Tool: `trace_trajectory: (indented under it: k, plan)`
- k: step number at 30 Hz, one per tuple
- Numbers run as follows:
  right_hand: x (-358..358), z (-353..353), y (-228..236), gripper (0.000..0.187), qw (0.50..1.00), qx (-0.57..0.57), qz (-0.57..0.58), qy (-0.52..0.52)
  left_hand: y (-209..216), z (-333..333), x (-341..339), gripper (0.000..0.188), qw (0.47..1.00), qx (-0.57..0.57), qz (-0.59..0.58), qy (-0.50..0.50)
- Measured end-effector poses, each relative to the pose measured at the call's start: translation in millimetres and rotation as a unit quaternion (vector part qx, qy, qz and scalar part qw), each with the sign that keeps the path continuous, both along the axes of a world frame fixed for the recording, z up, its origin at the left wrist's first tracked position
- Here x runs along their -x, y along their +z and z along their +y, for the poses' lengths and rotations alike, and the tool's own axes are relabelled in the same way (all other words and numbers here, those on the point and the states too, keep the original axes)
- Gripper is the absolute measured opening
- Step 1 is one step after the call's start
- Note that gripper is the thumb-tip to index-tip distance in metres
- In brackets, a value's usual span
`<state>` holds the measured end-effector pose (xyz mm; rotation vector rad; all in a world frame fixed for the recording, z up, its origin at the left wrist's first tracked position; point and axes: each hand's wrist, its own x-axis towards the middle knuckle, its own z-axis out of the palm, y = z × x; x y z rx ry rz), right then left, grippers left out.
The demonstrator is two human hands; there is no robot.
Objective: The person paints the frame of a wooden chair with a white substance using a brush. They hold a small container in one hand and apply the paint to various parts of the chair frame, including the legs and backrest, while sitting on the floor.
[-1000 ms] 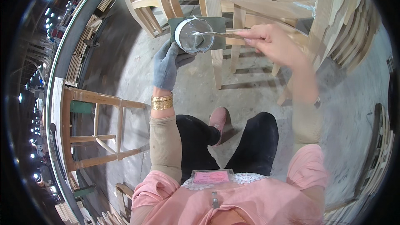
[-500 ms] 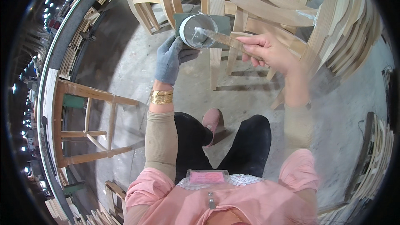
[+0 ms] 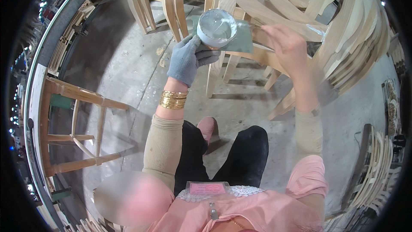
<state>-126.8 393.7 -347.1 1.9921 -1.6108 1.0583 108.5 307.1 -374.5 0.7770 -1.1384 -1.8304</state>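
Observation:
My left hand [image 3: 185, 62], in a grey-blue glove, grips a small round tub [image 3: 214, 42] with a pale, milky film inside it. A flat green sheet [image 3: 243, 39] sits under or behind the tub and sticks out to its right. Bare and blurred, my right hand [image 3: 286, 45] is to the right of the tub. Its fingers are pinched on a thin stick [image 3: 254, 26], smeared by motion, whose whitish tip points toward the tub's rim.
Pale wooden chair frames [image 3: 257, 4] crowd the far side, beside stacked curved wooden parts [image 3: 365, 30]. At left, a wooden stool [image 3: 77, 163] lies near a long rail. More curved strips [image 3: 377, 159] stand at right. Concrete floor [image 3: 141, 81] shows between.
The stick has come out of the tub toward the right, along with my right hand. My left hand and the tub are a little further right, and the tub's opening is turned differently.

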Motion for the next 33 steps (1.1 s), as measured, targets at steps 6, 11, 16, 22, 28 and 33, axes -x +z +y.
trace_trajectory:
  k: [6, 11, 16, 22, 28, 33]
  plan:
    - [38, -38, 13, 0.016, 1.0, -0.002, -0.03, 0.007, 0, -8, 14, 0.033, 0.998, -0.008, 0.049, 0.025]
    - [63, -65, 17, 0.018, 0.997, -0.064, 0.023, -0.035, 2, -12, 16, 0.035, 0.999, -0.003, 0.034, 0.009]
    - [68, -79, 14, 0.019, 0.99, -0.104, 0.07, -0.057, 3, -16, 10, 0.036, 0.999, -0.01, 0.032, 0.016]
    - [83, -88, 16, 0.02, 0.993, -0.086, 0.059, -0.057, 1, -21, 3, 0.034, 0.999, -0.001, 0.019, 0.036]
    - [82, -91, 16, 0.02, 0.992, -0.07, 0.1, -0.036, 0, -25, -5, 0.036, 0.999, 0.003, 0.023, 0.045]
    - [90, -93, 20, 0.02, 0.99, -0.043, 0.125, -0.053, 0, -26, -8, 0.036, 0.999, 0.017, 0.013, 0.045]
